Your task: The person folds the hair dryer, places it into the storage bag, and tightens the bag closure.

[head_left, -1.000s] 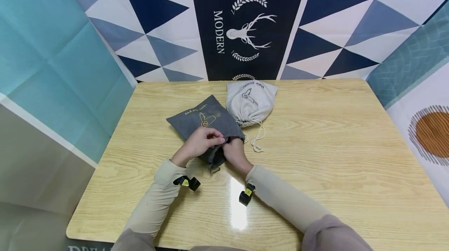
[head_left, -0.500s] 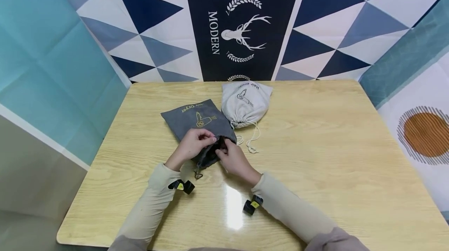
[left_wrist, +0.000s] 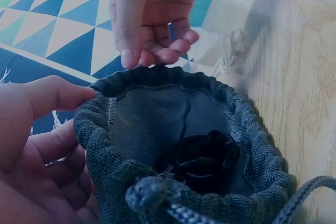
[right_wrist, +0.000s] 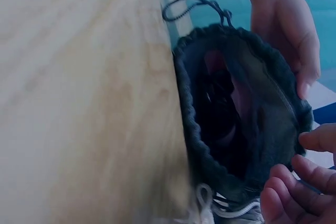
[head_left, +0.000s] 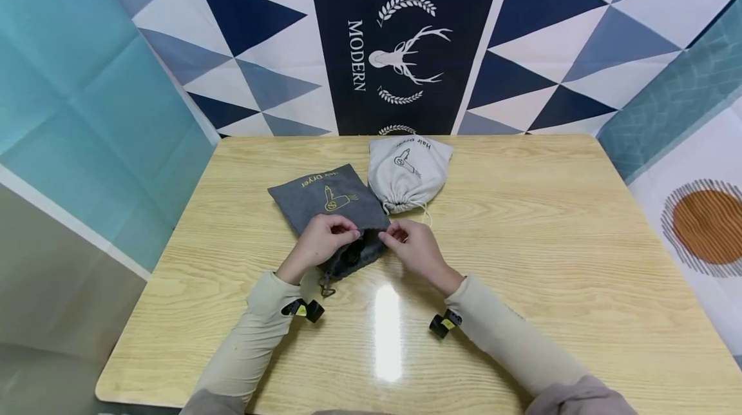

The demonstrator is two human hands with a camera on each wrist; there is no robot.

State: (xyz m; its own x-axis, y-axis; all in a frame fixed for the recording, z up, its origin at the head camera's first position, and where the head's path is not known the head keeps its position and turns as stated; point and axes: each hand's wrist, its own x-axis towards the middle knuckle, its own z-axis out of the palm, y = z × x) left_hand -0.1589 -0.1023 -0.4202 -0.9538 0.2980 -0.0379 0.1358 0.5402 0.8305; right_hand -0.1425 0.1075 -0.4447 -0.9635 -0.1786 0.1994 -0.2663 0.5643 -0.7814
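Note:
A dark grey drawstring bag (head_left: 324,199) with a gold hair dryer print lies on the table, its gathered mouth towards me. My left hand (head_left: 321,238) pinches the rim between thumb and fingers, and the mouth gapes. Inside, a glossy black object with rounded, looped parts (left_wrist: 202,156) shows in the left wrist view; the bag hides the rest. My right hand (head_left: 414,247) is at the mouth's right corner. Its loosely bent fingertips (left_wrist: 163,56) are right at the rim, thumb and fingers slightly apart. A grey drawstring loop (right_wrist: 194,6) hangs from the left end of the mouth.
Behind the grey bag and to its right lies a light grey hair dryer bag (head_left: 408,173), drawn closed, its white cord (head_left: 426,214) trailing near my right hand. The wooden table (head_left: 551,228) meets a patterned cloth backdrop (head_left: 266,35) at its far edge.
My right hand has come out of the grey bag's mouth and moved right to the rim. The mouth has widened, showing the black object. My left hand has stayed at the rim.

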